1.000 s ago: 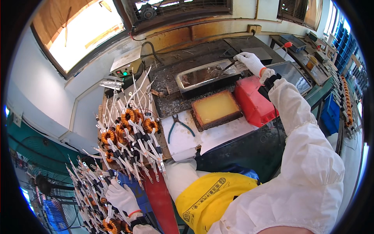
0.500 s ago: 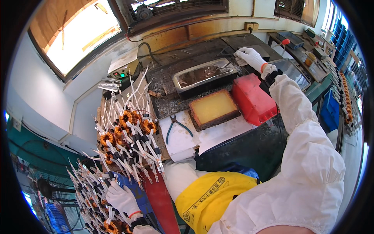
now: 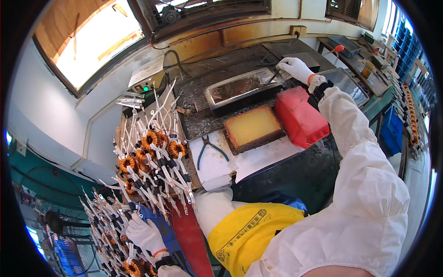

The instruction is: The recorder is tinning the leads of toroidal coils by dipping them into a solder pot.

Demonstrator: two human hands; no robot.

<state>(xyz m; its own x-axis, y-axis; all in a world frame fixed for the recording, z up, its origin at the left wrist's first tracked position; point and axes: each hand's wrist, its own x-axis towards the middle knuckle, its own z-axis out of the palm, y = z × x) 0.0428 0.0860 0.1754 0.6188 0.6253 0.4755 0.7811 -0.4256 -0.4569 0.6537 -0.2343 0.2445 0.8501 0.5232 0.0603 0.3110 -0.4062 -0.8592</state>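
My right hand (image 3: 296, 70), in a white glove, grips a thin dark-handled scraper (image 3: 270, 80) whose far end reaches into the solder pot (image 3: 206, 98). This long metal-rimmed pot holds molten solder under patchy brown-grey dross (image 3: 240, 87). At lower left my gloved left hand (image 3: 144, 234) lies with fingers extended against wire leads, beside a blue bin (image 3: 159, 226). Around it crowd several copper-wound toroidal coils (image 3: 134, 267) with white sleeved leads ending in metal lugs. Just in front of the pot sits a tray of yellowish, waxy material (image 3: 253, 125).
A red plastic bin (image 3: 302, 117) stands right of the tray. Blue-handled pliers (image 3: 206, 150) lie on white paper. More coils (image 3: 150, 140) are heaped at the bench's left side, near a control box (image 3: 146, 83) with a green light. A caged fan (image 3: 55, 224) stands lower left.
My right hand has shifted slightly left, and the scraper now shows more clearly over the pot. The dross on the solder looks more bunched up. My left hand has hardly moved.
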